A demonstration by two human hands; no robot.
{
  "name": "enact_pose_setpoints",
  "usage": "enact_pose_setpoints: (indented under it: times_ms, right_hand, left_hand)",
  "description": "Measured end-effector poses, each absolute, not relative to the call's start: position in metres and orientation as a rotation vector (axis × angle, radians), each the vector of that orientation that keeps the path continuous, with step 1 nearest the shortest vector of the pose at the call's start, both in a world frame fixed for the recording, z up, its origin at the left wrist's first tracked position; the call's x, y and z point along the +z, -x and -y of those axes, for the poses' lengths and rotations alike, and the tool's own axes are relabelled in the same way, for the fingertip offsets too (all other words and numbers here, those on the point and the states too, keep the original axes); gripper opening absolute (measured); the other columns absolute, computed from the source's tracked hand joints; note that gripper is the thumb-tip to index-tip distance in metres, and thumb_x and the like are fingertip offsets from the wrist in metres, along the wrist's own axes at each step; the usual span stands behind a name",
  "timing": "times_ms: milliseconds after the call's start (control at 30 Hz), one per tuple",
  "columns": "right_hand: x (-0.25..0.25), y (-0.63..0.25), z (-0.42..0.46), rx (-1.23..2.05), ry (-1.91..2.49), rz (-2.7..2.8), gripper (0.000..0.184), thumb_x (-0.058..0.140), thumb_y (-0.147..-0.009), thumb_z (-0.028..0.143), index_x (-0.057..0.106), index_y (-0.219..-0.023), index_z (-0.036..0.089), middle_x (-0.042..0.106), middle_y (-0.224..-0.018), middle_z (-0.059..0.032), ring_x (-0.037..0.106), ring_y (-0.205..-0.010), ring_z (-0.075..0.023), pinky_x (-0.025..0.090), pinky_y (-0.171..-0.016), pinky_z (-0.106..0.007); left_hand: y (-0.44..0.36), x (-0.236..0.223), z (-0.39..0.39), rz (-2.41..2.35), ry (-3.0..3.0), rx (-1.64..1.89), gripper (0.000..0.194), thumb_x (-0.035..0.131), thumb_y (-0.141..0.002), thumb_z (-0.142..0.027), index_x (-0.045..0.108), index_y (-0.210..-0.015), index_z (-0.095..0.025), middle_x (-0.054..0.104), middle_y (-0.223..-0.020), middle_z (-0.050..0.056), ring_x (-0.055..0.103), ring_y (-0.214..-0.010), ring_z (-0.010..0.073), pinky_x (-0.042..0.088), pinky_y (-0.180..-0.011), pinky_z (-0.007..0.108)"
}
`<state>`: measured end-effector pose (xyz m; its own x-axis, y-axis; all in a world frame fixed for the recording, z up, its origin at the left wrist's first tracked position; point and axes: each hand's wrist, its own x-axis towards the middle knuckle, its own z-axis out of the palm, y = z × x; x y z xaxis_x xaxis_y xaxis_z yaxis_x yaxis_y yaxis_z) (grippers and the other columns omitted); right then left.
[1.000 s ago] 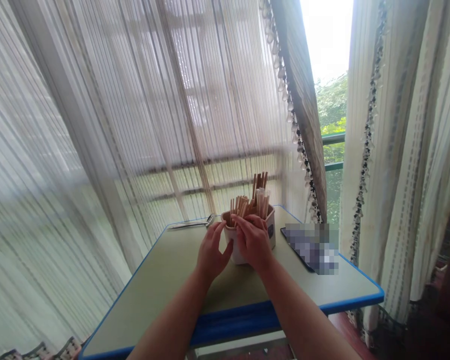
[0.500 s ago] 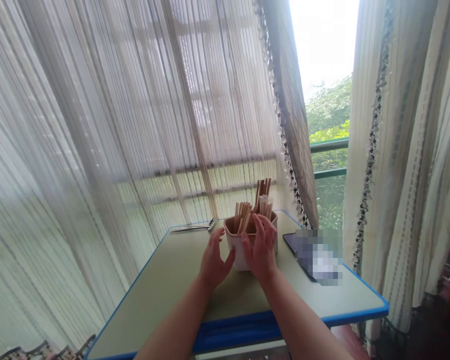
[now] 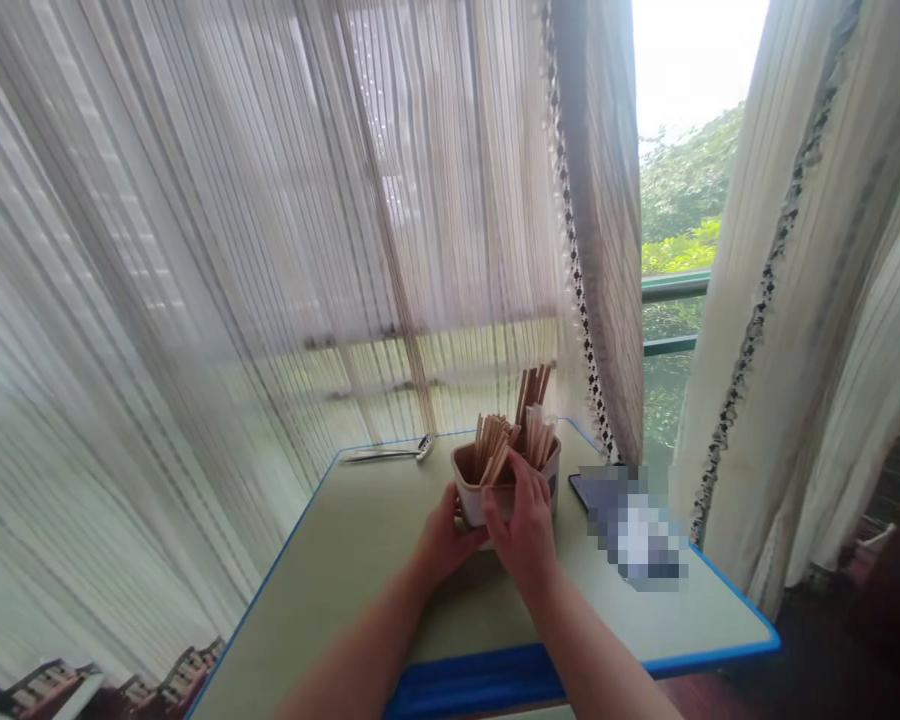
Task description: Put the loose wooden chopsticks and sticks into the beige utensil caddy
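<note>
A white container [image 3: 471, 506] with a brown inside stands on the table, holding upright wooden chopsticks [image 3: 487, 440], some paler wrapped-looking sticks [image 3: 541, 430] and taller brown sticks [image 3: 534, 388]. My left hand [image 3: 446, 540] is wrapped round its left front side, the thumb across the front. Over the front rim reaches my right hand [image 3: 523, 515], its index finger and thumb closed about a few leaning chopsticks. The right fingertips are partly hidden, so how firmly they grip does not show.
A metal slotted ladle [image 3: 424, 447] lies at the table's back left edge. To the right of the container rests a dark flat device [image 3: 596, 510], partly pixelated. The pale table [image 3: 330, 580] has a blue edge. Sheer curtains [image 3: 420, 220] hang behind it.
My left hand has closed in on the container's side from just beside it. My right hand stays at the rim, slightly lower. The view has shifted a little.
</note>
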<state>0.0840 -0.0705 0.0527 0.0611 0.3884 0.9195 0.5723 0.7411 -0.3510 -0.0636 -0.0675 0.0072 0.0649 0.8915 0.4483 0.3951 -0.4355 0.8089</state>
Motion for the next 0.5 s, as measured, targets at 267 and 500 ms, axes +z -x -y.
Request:
enact_pose_setpoints:
  times_ms: [267, 500]
  right_hand:
    - [0.063, -0.085, 0.068, -0.228, 0.858, 1.814, 0.053, 0.054, -0.084, 0.032, 0.038, -0.131, 0.012, 0.055, -0.121, -0.0169, 0.050, -0.114, -0.0282, 0.045, -0.094, -0.049]
    - [0.077, -0.120, 0.066, -0.178, 0.902, 1.334, 0.048, 0.060, -0.075, 0.030, 0.044, -0.120, 0.020, 0.051, -0.117, -0.0124, 0.049, -0.110, -0.0272, 0.043, -0.090, -0.049]
  left_hand:
    - [0.067, 0.007, 0.066, -1.261, -1.706, 1.390, 0.066, 0.073, -0.064, -0.024, 0.043, -0.122, -0.021, 0.065, -0.103, 0.006, 0.062, -0.084, 0.0178, 0.051, -0.073, 0.031]
    - [0.067, 0.007, 0.068, -1.148, -1.570, 1.374, 0.068, 0.077, -0.062, -0.029, 0.044, -0.121, -0.024, 0.063, -0.111, 0.005, 0.063, -0.088, 0.0187, 0.053, -0.072, 0.030]
